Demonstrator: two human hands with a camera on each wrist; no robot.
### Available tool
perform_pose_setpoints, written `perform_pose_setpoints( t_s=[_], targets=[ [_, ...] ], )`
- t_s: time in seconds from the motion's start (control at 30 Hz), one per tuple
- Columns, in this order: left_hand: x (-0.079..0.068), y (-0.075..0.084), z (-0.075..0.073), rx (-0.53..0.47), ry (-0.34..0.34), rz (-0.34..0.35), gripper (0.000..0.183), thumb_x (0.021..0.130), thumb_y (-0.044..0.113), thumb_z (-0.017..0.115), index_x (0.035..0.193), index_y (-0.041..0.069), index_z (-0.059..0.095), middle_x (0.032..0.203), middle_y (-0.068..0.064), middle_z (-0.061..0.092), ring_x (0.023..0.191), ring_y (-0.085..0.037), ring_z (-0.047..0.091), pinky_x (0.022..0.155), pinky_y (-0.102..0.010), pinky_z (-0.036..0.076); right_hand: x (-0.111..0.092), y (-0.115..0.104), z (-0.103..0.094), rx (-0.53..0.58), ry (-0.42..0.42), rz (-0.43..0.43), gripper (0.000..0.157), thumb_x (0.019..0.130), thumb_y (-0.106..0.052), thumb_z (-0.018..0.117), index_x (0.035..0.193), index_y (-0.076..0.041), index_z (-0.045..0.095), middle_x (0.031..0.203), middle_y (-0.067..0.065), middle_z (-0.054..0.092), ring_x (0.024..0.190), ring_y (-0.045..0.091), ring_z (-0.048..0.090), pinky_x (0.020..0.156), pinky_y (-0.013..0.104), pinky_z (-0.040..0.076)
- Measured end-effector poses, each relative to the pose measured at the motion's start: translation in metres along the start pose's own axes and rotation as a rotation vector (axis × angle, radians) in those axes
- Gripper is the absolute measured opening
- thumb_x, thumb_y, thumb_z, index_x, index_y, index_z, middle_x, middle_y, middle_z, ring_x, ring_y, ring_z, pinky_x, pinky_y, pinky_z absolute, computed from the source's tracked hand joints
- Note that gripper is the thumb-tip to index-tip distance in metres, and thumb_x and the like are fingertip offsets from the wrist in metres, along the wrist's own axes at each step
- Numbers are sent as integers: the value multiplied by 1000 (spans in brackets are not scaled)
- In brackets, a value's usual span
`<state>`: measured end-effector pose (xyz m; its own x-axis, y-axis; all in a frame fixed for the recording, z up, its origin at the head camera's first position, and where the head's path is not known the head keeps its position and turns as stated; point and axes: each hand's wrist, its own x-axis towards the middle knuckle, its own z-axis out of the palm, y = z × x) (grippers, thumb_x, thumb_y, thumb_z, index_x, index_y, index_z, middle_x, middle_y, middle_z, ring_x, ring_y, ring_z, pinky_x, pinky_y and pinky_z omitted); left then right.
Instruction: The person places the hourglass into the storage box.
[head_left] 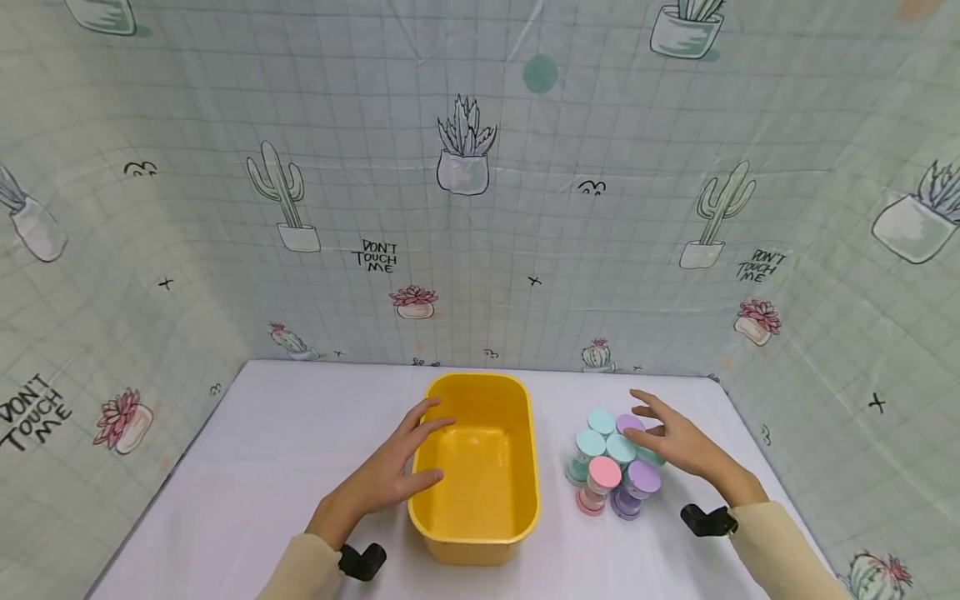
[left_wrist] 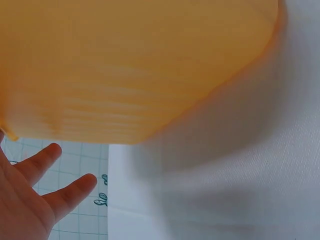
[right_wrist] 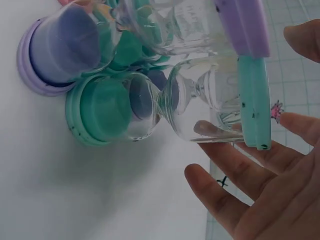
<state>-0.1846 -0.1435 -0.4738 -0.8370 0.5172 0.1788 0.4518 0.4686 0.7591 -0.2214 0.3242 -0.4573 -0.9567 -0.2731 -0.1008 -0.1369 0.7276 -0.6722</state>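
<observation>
A yellow plastic tub [head_left: 474,521] stands on the white table. My left hand [head_left: 386,471] is at its left rim with the fingers spread and nothing in them; the left wrist view shows the tub's outer wall [left_wrist: 150,75] above the fingers. Right of the tub, several sand timers stand upright in a tight cluster, including a pink one [head_left: 604,473], a purple one [head_left: 643,477] and teal ones [head_left: 590,443]. My right hand [head_left: 678,437] is at the cluster's right side, fingers apart. In the right wrist view, its fingertips are right beside a teal sand timer [right_wrist: 105,110].
White cloth covers the table [head_left: 315,433]. Patterned fabric [head_left: 480,233] with cactus drawings encloses the back and both sides. A black wrist device [head_left: 363,562] is on my left wrist, and another [head_left: 708,521] on my right.
</observation>
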Motion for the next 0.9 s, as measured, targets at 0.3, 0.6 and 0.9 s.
perform_pose_setpoints(
  t_s=[0.3, 0.6, 0.9],
  targets=[
    [1, 2, -1, -1, 1, -1, 65, 96, 43, 65, 154, 22, 46, 172, -5, 16, 155, -43, 24, 114, -76, 30, 3, 5, 5, -18, 18, -45, 72, 99, -39, 65, 156, -2, 38, 143, 32, 55, 123, 51, 61, 100, 61, 52],
    [2, 2, 1, 16, -1, -6, 64, 96, 43, 65, 155, 27, 45, 172, -5, 16, 156, -40, 25, 114, -75, 31, 4, 5, 4, -23, 1, -77, 59, 101, -32, 63, 149, -2, 49, 149, 30, 51, 131, 51, 54, 103, 61, 51],
    [2, 0, 1, 18, 3, 12, 62, 97, 42, 64, 154, 30, 45, 172, -5, 16, 156, -41, 24, 115, -75, 30, 9, 1, 0, 10, -50, -54, 45, 98, -26, 64, 138, -4, 61, 139, 24, 61, 128, 47, 57, 99, 55, 53]
  ],
)
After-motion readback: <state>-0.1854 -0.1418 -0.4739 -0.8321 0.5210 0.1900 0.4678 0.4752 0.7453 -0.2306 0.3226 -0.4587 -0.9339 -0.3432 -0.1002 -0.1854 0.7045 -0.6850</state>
